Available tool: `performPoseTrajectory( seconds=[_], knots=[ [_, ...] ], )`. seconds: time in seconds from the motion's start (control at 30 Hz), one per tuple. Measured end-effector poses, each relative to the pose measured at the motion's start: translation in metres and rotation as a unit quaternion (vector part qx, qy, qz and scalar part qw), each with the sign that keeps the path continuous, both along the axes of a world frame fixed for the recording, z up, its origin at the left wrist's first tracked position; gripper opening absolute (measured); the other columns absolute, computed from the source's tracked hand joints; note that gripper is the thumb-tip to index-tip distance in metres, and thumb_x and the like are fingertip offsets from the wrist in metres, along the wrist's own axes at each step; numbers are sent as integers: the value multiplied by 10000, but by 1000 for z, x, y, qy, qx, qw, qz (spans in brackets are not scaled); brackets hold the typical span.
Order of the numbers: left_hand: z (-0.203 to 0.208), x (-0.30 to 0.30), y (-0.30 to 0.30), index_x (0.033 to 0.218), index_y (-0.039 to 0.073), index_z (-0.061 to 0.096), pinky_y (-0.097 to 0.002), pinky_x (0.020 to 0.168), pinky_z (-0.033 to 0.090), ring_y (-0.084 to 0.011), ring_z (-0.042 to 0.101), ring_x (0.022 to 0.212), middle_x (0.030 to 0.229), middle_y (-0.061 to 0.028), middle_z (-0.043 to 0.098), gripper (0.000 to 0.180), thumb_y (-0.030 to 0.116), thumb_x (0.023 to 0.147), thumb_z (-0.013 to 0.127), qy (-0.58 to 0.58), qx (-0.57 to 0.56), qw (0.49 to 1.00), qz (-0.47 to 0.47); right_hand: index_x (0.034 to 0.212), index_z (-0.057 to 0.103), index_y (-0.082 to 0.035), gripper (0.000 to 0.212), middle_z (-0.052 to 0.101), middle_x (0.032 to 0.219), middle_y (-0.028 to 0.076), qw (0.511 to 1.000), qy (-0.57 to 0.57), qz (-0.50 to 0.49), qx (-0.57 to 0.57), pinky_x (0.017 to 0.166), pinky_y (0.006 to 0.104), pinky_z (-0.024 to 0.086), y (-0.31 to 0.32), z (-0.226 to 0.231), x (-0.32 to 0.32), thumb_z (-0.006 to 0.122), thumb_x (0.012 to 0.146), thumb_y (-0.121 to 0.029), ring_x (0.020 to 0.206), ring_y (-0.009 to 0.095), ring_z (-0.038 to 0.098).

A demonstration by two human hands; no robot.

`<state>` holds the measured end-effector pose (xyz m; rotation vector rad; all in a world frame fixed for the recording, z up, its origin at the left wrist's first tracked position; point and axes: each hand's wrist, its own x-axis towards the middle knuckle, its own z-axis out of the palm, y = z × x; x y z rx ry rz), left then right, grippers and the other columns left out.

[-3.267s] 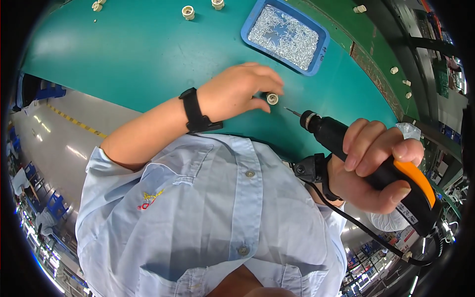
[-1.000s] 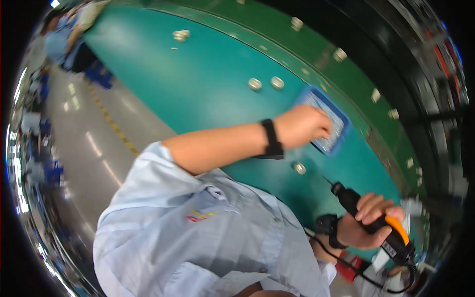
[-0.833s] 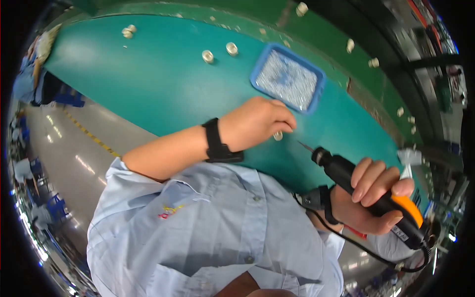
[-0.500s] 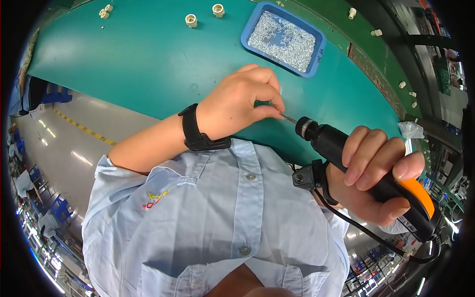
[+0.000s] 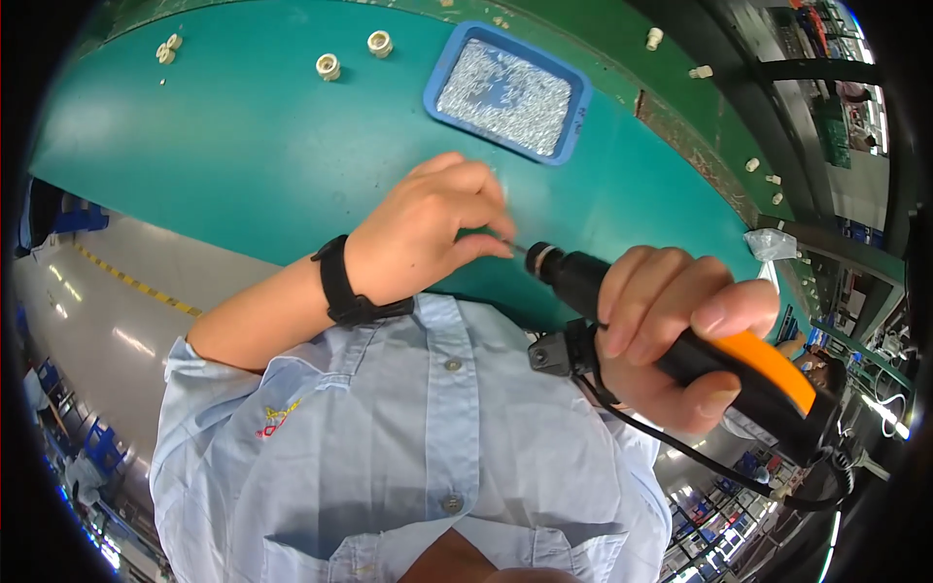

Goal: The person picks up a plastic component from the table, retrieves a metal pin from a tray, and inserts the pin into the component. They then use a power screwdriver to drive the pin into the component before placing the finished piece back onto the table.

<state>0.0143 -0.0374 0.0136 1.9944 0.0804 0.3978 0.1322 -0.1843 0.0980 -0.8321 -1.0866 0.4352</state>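
Observation:
My right hand [image 5: 671, 335] is wrapped round a black and orange electric screwdriver [image 5: 583, 282], its nose pointing left and slightly up. The thin bit [image 5: 520, 249] reaches the fingertips of my left hand [image 5: 437, 228]. Thumb and forefinger of that hand are pinched together at the bit's tip; anything between them is too small to make out. Beyond my left hand, a blue tray [image 5: 439, 109] of many small shiny metal pieces [image 5: 505, 95] lies on the green tabletop [image 5: 224, 146].
Two cream ring-shaped fittings [image 5: 328, 67] stand left of the tray, with a small cluster of cream pieces [image 5: 168, 49] farther left. More cream fittings [image 5: 654, 39] lie along the far ledge. A clear plastic bag [image 5: 770, 243] sits at the right edge. A cable [image 5: 700, 457] trails from my right wrist.
The whole view has shifted, so the tray, table and both hands appear farther left and a little lower. The left pinch stays at the screwdriver bit's tip.

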Motion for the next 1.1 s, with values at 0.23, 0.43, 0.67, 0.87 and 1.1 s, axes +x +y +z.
performPoseTrajectory(
  seconds=[0.23, 0.43, 0.67, 0.87, 1.1],
  knots=[
    [-27, 15, 0, 855, 82, 652, -368, 694, 464, -271, 561, 797, 801, -52, 584, 200, 91, 676, 740, 74, 7, 996, 40, 1005, 450, -26, 426, 524, 643, 53, 998, 29, -60, -10, 476, 298, 434, 9, -7, 2, 586, 884, -410, 512, 162, 522],
    [-37, 12, 2, 946, 64, 662, -334, 689, 493, -247, 598, 788, 856, -80, 619, 255, 41, 699, 723, 83, -13, 996, 16, 1005, 452, -26, 453, 502, 592, 46, 997, 12, -76, -30, 472, 307, 431, 15, -21, 5, 611, 861, -424, 492, 166, 511],
    [-36, 11, 4, 953, 56, 665, -339, 699, 494, -260, 600, 805, 857, -85, 630, 251, 30, 707, 708, 78, -12, 997, 1, 991, 462, -26, 446, 495, 582, 41, 994, 27, -87, -65, 471, 311, 431, 21, -29, 5, 635, 846, -411, 486, 167, 506],
    [-38, 12, 4, 941, 45, 665, -351, 705, 491, -276, 596, 807, 853, -88, 631, 251, 38, 695, 710, 71, -2, 997, 3, 984, 464, -30, 416, 494, 581, 39, 989, 43, -106, -91, 473, 310, 435, 27, -34, 3, 644, 845, -378, 486, 167, 504],
    [-38, 11, 5, 925, 50, 664, -365, 720, 485, -281, 590, 821, 858, -87, 632, 236, 49, 693, 708, 70, 1, 997, 10, 939, 444, -33, 334, 499, 589, 45, 992, 51, -53, -99, 502, 308, 450, 35, -35, 5, 639, 861, -293, 509, 160, 512]
  ],
)
